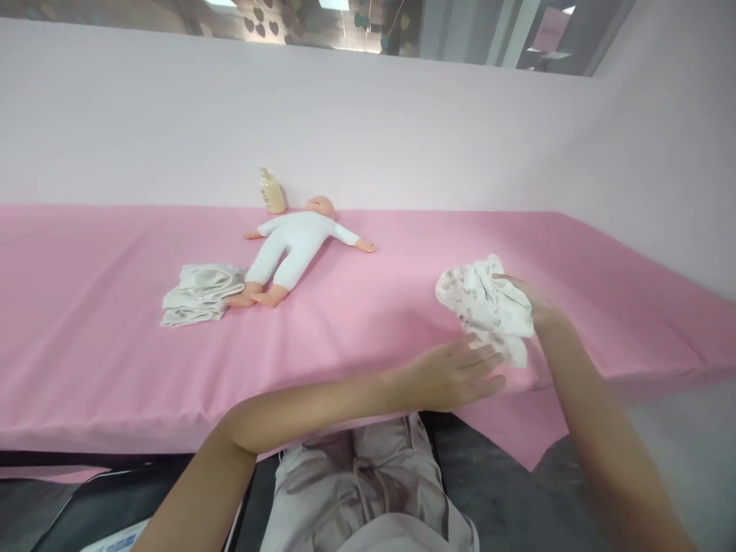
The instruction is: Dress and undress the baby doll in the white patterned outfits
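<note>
My right hand [532,299] grips a bunched white cloth with a faint print [486,295] from its right side, over the right part of the pink-covered table. Some of its fingers are hidden behind the fabric. Just below and in front of the cloth, my left hand [454,376] is stretched out with its fingers apart, palm down. Its fingertips overlap the lower edge of the cloth; whether they touch it I cannot tell. Nothing shows in the left hand.
A baby doll [299,241] in a white suit lies on its back on the pink cover [356,330]. By its feet sits a folded stack of white cloths [201,295]. A pump bottle [272,192] stands against the white wall [368,130].
</note>
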